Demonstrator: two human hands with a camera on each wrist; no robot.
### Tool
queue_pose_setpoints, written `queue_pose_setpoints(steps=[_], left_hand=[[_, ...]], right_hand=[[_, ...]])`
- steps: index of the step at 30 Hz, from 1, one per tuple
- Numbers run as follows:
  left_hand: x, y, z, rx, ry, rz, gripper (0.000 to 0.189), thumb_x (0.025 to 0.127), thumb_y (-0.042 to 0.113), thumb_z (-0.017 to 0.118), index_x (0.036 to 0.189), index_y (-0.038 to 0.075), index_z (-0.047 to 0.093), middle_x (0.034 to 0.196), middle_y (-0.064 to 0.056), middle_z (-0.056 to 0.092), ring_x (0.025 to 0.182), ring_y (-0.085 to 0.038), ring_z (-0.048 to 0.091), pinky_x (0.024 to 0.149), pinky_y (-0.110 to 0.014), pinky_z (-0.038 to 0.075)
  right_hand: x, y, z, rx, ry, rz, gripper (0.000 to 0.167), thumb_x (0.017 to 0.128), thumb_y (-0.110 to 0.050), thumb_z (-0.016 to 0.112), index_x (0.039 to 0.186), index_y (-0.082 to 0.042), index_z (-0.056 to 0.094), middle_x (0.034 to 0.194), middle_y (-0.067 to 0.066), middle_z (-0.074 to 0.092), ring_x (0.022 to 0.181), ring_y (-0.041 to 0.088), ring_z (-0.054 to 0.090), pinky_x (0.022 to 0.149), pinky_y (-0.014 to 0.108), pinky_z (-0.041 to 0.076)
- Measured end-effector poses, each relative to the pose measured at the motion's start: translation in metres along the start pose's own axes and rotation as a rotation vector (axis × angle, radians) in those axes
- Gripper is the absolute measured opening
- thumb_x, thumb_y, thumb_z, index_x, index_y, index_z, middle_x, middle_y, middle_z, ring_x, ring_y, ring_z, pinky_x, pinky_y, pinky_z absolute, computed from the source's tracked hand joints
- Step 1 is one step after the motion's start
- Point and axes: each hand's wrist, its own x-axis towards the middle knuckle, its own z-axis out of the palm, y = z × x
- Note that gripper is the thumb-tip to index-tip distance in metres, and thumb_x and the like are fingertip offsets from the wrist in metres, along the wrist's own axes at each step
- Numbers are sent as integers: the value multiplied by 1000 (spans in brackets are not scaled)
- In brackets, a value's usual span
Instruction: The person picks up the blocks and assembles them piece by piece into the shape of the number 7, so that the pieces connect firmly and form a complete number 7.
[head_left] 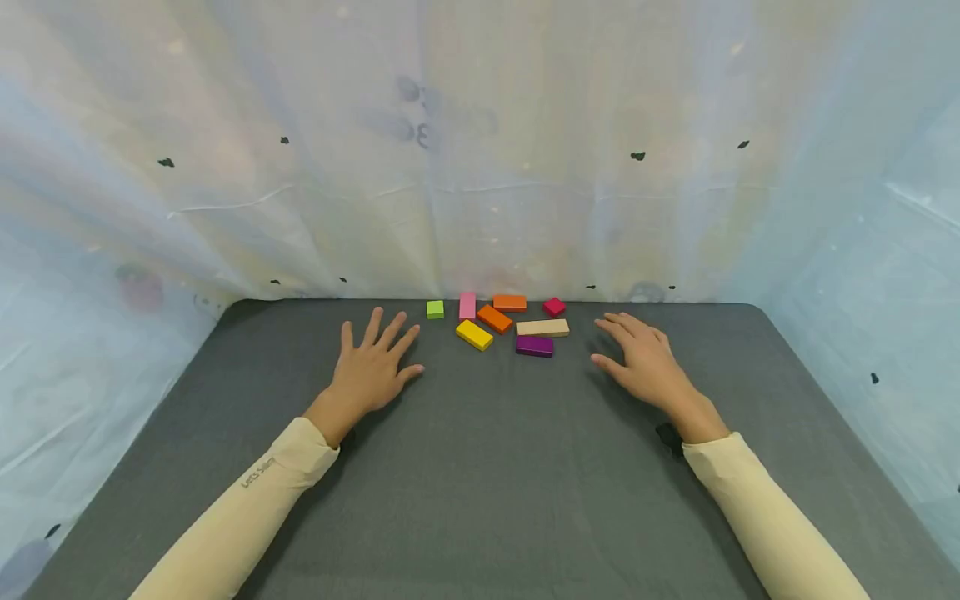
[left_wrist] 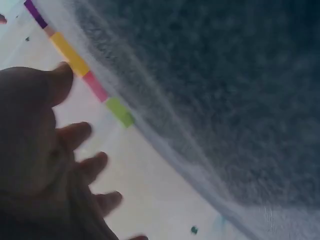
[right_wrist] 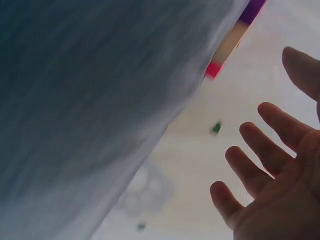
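Note:
Several coloured blocks lie grouped at the far edge of the table. They are a lime green block (head_left: pixel 435 310), a pink block (head_left: pixel 467 305), a yellow block (head_left: pixel 474 335), an orange block (head_left: pixel 510 303) with a second orange block (head_left: pixel 495 318) below it, a red block (head_left: pixel 554 307), a beige block (head_left: pixel 542 328) and a purple block (head_left: pixel 534 346). To the left of them, my left hand (head_left: pixel 369 373) has its fingers spread and holds nothing; the green block is nearest. On the right side, my right hand (head_left: pixel 647 362) holds nothing, fingers extended, nearest the beige block.
A dark grey cloth (head_left: pixel 480 483) covers the table. Behind it hangs a pale, translucent sheet (head_left: pixel 525 167) with small black marks, and similar sheeting (head_left: pixel 885 317) encloses the sides. A small black object (head_left: pixel 670 439) shows beside the right wrist.

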Motion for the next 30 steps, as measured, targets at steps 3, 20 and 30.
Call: queue_pose_setpoints(steps=[3, 20, 30], left_hand=[[12, 2, 1, -61, -7, 77, 71, 100, 61, 42, 160, 29, 22, 168, -4, 15, 156, -36, 5, 115, -71, 13], [59, 33, -6, -252, -63, 372, 56, 105, 34, 50, 157, 20, 33, 163, -7, 31, 153, -31, 23, 117, -57, 31], [65, 45, -6, -382, 47, 352, 36, 98, 24, 65, 132, 13, 64, 114, -7, 55, 95, -19, 57, 88, -36, 50]], right_hand=[[11, -9, 4, 46, -16, -50, 62, 95, -33, 67, 148, -9, 46, 154, 18, 43, 143, 41, 36, 109, 69, 25], [49, -42, 29, 150, -185, -120, 56, 93, -26, 72, 144, -11, 52, 141, 11, 57, 130, 29, 55, 109, 52, 41], [43, -42, 27, 86, -180, -198, 58, 90, -25, 75, 143, -16, 53, 141, 9, 55, 114, 25, 61, 98, 47, 50]])
